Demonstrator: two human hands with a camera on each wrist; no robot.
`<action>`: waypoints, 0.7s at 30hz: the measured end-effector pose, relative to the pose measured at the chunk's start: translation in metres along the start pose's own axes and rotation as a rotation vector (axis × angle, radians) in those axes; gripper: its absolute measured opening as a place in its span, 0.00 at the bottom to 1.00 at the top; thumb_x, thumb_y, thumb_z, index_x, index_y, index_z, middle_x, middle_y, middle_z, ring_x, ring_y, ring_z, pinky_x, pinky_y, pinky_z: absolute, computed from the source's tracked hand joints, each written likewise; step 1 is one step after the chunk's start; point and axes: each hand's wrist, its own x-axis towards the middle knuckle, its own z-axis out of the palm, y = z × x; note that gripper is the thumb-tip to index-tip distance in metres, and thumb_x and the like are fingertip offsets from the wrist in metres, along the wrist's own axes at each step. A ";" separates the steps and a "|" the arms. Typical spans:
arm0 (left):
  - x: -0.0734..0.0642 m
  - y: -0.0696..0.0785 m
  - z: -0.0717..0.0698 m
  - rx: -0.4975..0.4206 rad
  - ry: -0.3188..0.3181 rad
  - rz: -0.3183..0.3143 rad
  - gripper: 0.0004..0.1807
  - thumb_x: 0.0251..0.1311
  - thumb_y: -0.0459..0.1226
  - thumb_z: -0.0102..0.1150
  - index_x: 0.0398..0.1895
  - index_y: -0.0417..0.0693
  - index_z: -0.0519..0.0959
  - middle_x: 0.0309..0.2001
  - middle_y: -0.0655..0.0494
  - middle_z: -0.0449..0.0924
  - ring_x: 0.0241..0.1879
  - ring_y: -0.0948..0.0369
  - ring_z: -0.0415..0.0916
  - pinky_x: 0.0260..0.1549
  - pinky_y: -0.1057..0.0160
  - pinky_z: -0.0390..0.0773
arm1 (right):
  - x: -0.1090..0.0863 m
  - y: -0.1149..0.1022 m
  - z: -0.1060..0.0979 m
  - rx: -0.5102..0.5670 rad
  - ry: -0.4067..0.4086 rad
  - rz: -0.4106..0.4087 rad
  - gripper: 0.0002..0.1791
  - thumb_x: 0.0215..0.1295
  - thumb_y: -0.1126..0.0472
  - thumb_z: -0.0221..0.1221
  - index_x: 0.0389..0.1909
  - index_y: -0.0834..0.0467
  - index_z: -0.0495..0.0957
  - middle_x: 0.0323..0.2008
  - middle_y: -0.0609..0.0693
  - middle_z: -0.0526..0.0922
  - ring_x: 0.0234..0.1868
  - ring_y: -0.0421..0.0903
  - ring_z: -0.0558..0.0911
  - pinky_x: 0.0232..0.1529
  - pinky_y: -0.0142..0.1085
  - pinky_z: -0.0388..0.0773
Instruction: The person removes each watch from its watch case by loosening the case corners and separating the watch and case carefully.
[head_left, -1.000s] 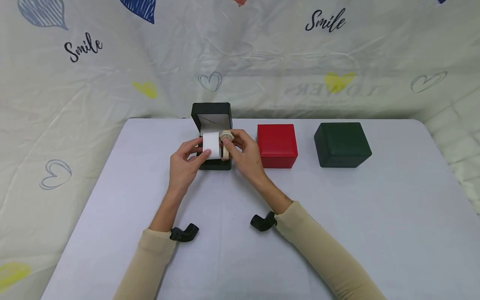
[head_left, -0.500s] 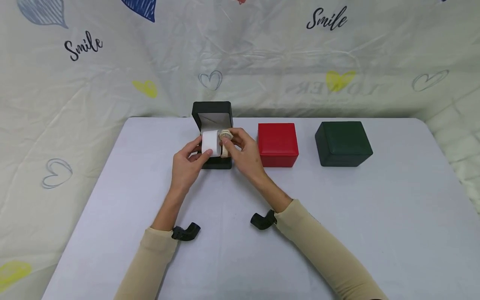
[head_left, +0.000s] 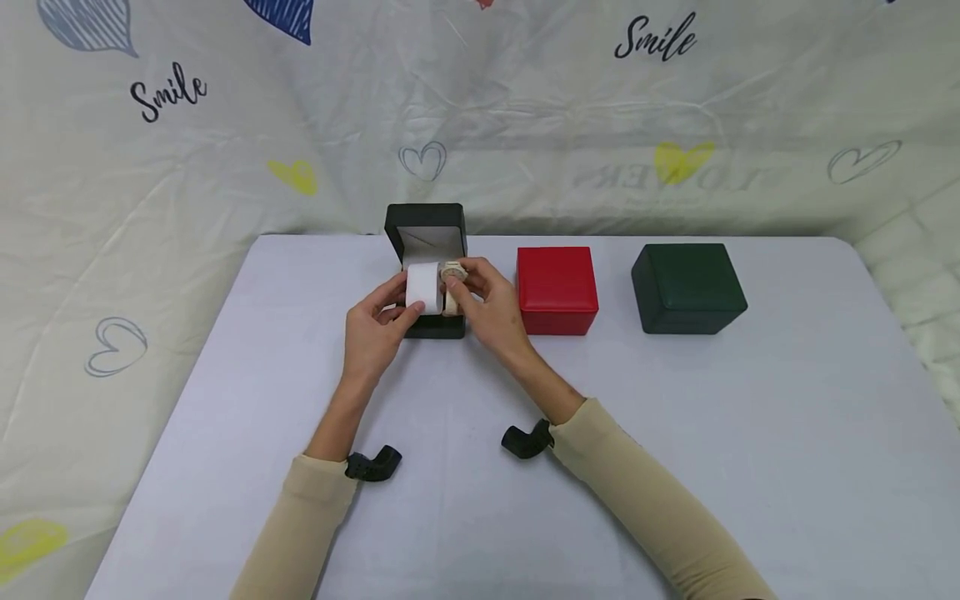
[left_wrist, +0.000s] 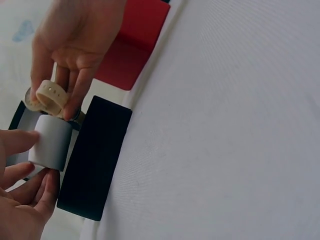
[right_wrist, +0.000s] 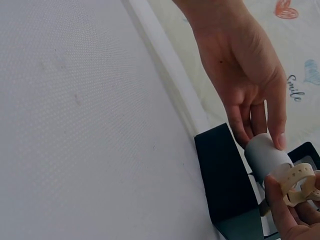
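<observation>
Over an opened dark green watch box (head_left: 425,215), my left hand (head_left: 372,337) pinches a white cylindrical watch cushion (head_left: 423,288) between thumb and fingers. My right hand (head_left: 495,315) holds a cream wristwatch (head_left: 452,272) at the cushion's right end. In the left wrist view, the watch strap (left_wrist: 52,97) forms a closed loop with holes along it, close to the end of the cushion (left_wrist: 50,142). From the right wrist, the loop (right_wrist: 298,181) appears against or just beside that end; how far it overlaps the cushion is hidden.
A closed red box (head_left: 557,291) stands right beside my right hand. Farther right sits a closed dark green box (head_left: 688,288). All the boxes are near the back edge of the white table (head_left: 480,508), before a printed curtain (head_left: 525,125).
My left hand has shifted very slightly to the right. The cushion and the watch stay almost where they were, still held end to end.
</observation>
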 end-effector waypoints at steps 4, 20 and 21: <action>0.000 -0.001 -0.001 0.014 0.001 0.000 0.29 0.64 0.36 0.72 0.69 0.48 0.79 0.62 0.46 0.83 0.57 0.55 0.80 0.50 0.77 0.81 | 0.000 0.001 0.001 -0.008 -0.002 -0.003 0.20 0.75 0.61 0.62 0.64 0.61 0.75 0.57 0.60 0.86 0.59 0.53 0.86 0.55 0.45 0.88; 0.000 -0.002 -0.001 0.094 -0.024 -0.005 0.28 0.65 0.35 0.70 0.69 0.48 0.78 0.62 0.46 0.83 0.56 0.54 0.80 0.52 0.72 0.82 | 0.000 0.004 0.002 -0.014 -0.004 0.053 0.19 0.75 0.60 0.62 0.62 0.60 0.77 0.56 0.60 0.87 0.60 0.54 0.86 0.55 0.45 0.87; 0.000 -0.003 0.000 0.100 -0.027 -0.004 0.28 0.65 0.35 0.70 0.69 0.48 0.78 0.63 0.46 0.83 0.57 0.54 0.80 0.52 0.71 0.82 | 0.000 0.004 0.002 -0.016 -0.004 0.054 0.19 0.75 0.60 0.62 0.62 0.60 0.77 0.56 0.60 0.87 0.60 0.54 0.86 0.53 0.43 0.88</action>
